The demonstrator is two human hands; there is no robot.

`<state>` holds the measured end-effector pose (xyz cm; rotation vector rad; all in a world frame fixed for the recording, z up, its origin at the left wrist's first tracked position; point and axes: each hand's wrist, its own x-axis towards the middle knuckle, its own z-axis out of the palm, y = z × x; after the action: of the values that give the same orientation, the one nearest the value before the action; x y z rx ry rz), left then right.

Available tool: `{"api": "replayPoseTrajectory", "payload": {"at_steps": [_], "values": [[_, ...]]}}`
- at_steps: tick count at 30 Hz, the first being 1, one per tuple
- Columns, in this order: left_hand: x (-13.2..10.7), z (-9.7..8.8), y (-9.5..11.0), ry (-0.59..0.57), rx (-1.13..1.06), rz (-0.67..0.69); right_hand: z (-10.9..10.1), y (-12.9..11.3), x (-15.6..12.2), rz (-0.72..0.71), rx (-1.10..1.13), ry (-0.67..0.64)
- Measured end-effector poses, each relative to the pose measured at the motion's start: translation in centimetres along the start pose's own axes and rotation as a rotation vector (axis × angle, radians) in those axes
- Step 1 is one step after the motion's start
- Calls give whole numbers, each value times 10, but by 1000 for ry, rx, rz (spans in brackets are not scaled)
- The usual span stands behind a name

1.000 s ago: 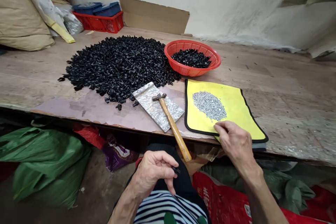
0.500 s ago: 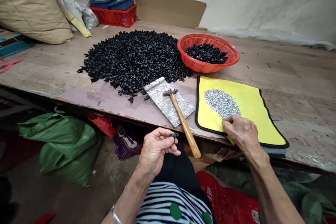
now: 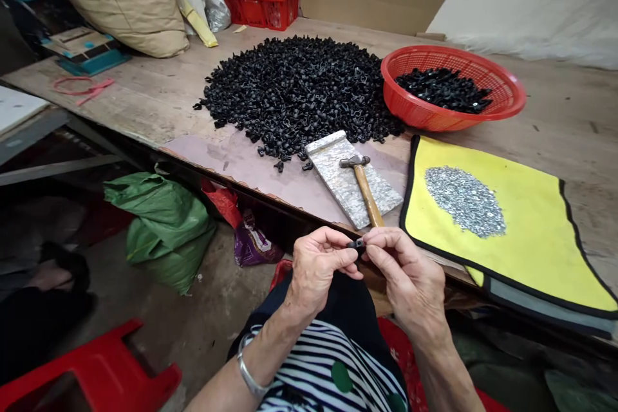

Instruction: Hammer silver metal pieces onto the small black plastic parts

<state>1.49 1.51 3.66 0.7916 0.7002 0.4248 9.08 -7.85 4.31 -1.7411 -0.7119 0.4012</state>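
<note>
My left hand (image 3: 316, 270) pinches a small black plastic clip (image 3: 356, 244) between thumb and fingertips, over my lap at the bench edge. My right hand (image 3: 412, 277) meets it from the other side, thumb and forefinger closed at the clip's end; anything between those fingertips is too small to make out. Just beyond the hands, a hammer (image 3: 365, 190) rests on a speckled stone slab (image 3: 331, 170), its handle end hidden behind my right hand. To the right, small shiny metal pieces (image 3: 466, 203) lie heaped on a yellow cloth (image 3: 535, 187) with black edging.
A large heap of black clips (image 3: 299, 90) covers the bench middle. Beside it a red plastic basket (image 3: 434, 119) holds more black pieces. A red crate (image 3: 263, 9) with blue trays stands behind. Below are a green sack (image 3: 159, 225) and a red stool (image 3: 96, 367).
My right hand has left the metal pieces on the yellow cloth and come across to the clip in my left hand. The view has swung left.
</note>
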Motion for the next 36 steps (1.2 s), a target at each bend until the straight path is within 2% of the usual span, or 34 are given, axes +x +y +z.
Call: {"api": "replayPoseTrajectory", "payload": {"at_steps": [8, 16, 24, 27, 33, 36], "values": [[1, -4, 0, 2, 45, 47, -4, 5, 7, 98, 5, -96], [1, -5, 1, 1, 91, 73, -2, 4, 9, -11, -73, -113], [0, -6, 0, 8, 148, 58, -5, 1, 10, -45, -90, -134], [-1, -6, -1, 12, 153, 59, -5, 0, 12, 34, -80, -160], [0, -7, 0, 1, 127, 99, -6, -9, 20, 396, 121, -142], [0, -8, 3, -42, 78, 111, -7, -13, 22, 445, 248, -182]]}}
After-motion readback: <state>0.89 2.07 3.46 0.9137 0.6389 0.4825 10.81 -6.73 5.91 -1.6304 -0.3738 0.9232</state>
